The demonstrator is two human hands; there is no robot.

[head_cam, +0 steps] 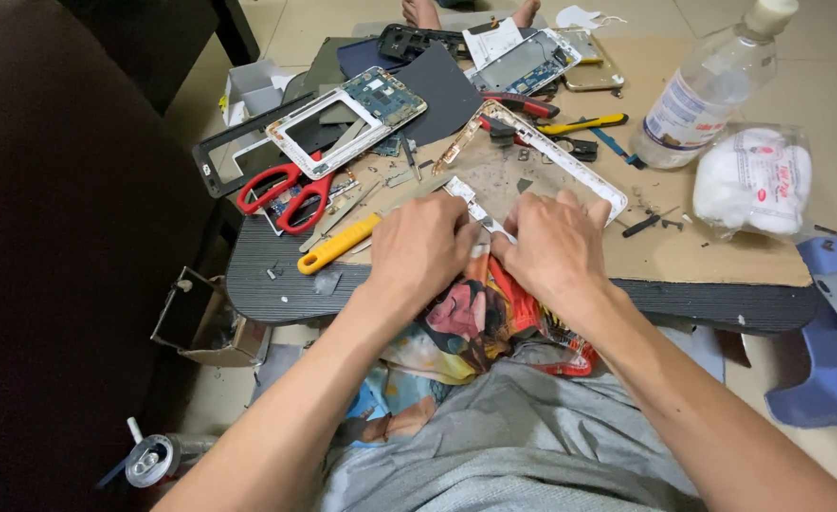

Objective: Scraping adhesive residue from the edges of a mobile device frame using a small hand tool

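My left hand (420, 248) and my right hand (556, 248) meet at the near edge of a low dark table (276, 289). Both pinch the near end of a white phone frame (584, 173) that lies on a brown cardboard sheet (712, 251). The frame's near corner is partly hidden under my fingers. A yellow-handled tool (338, 245) lies just left of my left hand.
Red-handled scissors (284, 194), a white tablet frame with a circuit board (347, 118), other phone parts (523, 62), pliers and loose screws crowd the table. A clear plastic bottle (708, 90) and a bag of white cotton (752, 180) stand right. A blue stool (836, 332) sits far right.
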